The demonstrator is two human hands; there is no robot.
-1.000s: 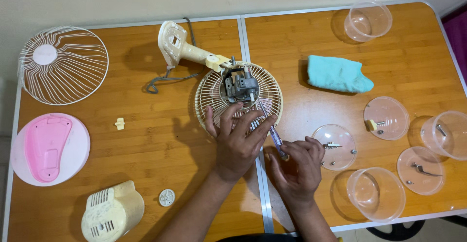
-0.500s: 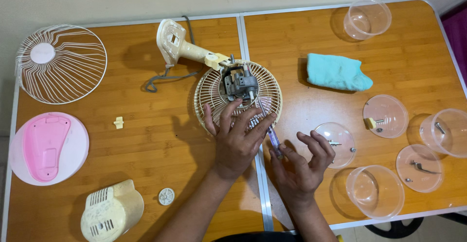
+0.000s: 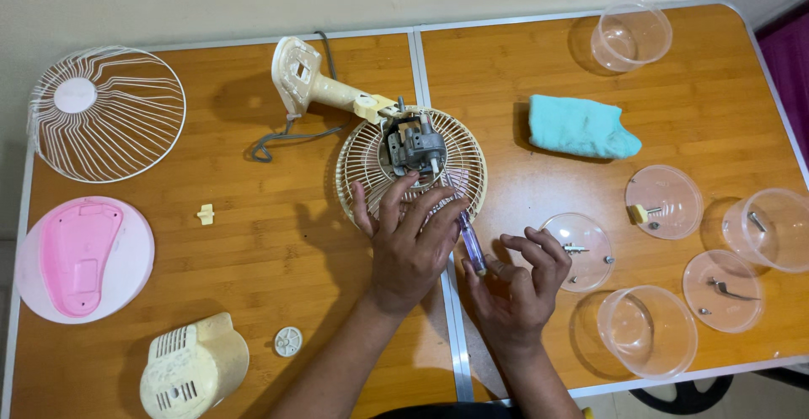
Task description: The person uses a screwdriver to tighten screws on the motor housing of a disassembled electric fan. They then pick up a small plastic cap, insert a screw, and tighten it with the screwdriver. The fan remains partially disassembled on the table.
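Head view: a small fan lay in pieces on the wooden table [image 3: 253, 242]. The left hand [image 3: 409, 246] lay flat w/ fingers spread, pressing on the rear fan guard [image 3: 362, 166], which sat near the middle of the table, w/ the motor [image 3: 413, 145] in its center. The hand gripped nothing; it just held the guard down. The right hand [image 3: 514, 288] was just beside it, fingers curled loosely on the handle of a screwdriver [image 3: 472, 246] w/ a clear bluish handle. The shaft pointed up toward the motor; the tip was hidden among the guard wires.

Done so far, judging by how things lay: the front guard [image 3: 105, 111] was off & sat at the far left. The pink base [image 3: 80, 259] and the cream motor cover [image 3: 194, 368] lay apart at the left too. A few screws & small bits sat in the clear plastic lids [image 3: 581, 250] at the right, next to clear cups [image 3: 645, 330].

Left to do, it seemed: the motor was not yet off the rear guard, & the fan neck [image 3: 324, 86] w/ its grey cord [image 3: 286, 136] was joined to it too. A teal cloth [image 3: 581, 128] lay untouched.
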